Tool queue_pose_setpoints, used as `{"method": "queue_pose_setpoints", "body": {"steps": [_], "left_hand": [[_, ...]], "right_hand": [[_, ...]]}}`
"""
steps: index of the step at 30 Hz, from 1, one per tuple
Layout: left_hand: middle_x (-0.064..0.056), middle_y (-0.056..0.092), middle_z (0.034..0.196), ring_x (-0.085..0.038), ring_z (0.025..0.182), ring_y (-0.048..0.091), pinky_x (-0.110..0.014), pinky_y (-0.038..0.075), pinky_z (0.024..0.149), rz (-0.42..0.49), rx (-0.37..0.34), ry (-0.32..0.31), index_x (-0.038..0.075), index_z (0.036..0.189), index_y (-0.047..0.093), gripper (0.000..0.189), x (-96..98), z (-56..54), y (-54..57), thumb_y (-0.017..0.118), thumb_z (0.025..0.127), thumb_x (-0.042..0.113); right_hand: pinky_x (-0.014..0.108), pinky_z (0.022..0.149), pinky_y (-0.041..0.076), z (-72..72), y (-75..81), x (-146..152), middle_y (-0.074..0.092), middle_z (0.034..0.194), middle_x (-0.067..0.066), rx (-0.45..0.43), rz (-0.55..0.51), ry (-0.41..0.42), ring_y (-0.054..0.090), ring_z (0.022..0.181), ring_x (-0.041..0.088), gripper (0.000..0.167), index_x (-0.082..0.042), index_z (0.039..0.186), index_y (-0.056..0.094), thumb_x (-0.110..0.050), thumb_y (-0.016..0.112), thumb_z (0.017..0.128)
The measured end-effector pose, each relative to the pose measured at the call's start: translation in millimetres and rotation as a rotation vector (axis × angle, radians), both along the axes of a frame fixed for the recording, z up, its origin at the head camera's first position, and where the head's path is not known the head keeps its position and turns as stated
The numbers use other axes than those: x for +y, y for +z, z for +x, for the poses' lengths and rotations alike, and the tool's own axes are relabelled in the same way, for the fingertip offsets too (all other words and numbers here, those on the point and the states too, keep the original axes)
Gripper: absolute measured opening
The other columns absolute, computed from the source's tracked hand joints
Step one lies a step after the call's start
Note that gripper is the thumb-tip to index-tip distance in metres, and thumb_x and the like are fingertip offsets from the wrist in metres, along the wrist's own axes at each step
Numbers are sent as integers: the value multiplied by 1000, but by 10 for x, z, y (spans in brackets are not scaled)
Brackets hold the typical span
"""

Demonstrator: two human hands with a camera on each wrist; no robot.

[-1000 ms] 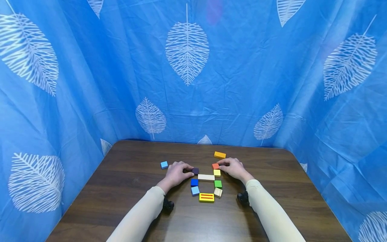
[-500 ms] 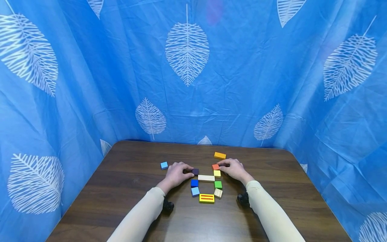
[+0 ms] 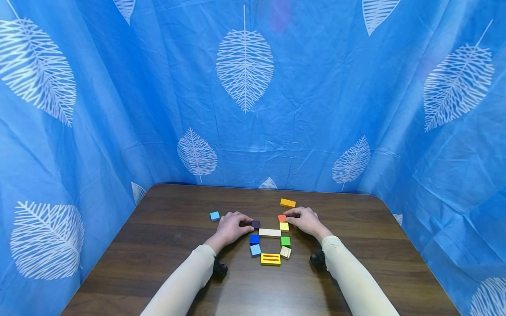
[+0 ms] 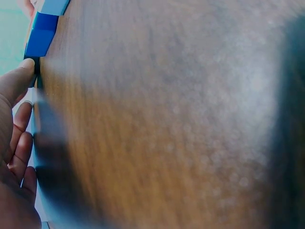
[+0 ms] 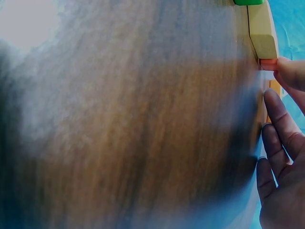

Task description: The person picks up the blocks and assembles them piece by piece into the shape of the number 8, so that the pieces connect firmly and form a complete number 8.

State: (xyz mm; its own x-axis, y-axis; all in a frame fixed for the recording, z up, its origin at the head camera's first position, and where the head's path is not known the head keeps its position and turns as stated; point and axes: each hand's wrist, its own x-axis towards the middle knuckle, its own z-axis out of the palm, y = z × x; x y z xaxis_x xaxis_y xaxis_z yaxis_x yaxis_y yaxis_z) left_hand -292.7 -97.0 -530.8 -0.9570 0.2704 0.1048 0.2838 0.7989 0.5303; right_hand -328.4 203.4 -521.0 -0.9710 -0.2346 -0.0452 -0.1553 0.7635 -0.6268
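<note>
My left hand (image 3: 230, 226) pinches a dark purple block (image 3: 256, 224) between thumb and fingers on the table. In the left wrist view, the thumb presses that dark block beside a blue block (image 4: 40, 43). On the other side, my right hand (image 3: 305, 220) pinches an orange-red block (image 3: 282, 217), just beyond a pale yellow block (image 3: 284, 227). A long cream block (image 3: 270, 233) lies between the two sides. Nearer me are a green block (image 3: 285, 242), a light blue block (image 3: 255, 250), a striped wooden block (image 3: 285, 252) and a yellow block with red stripes (image 3: 270, 259).
An orange block (image 3: 287, 202) lies beyond my right hand. Another light blue block (image 3: 215, 216) sits to the left of my left hand. The brown wooden table (image 3: 166, 245) ends at a blue curtain (image 3: 300, 123) with white leaf prints.
</note>
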Motion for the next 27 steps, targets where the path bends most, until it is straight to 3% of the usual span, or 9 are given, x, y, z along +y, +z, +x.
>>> {"method": "queue_pose_setpoints", "body": {"steps": [27], "left_hand": [[4, 69, 112, -22, 107, 54, -47, 38, 96, 0, 2, 2, 23, 119, 78, 31, -3, -9, 6, 76, 93, 40]], "right_hand": [[65, 108, 24, -22, -17, 0, 66, 129, 5, 25, -8, 28, 48, 123, 34, 25, -25, 122, 76, -32, 68, 99]]}}
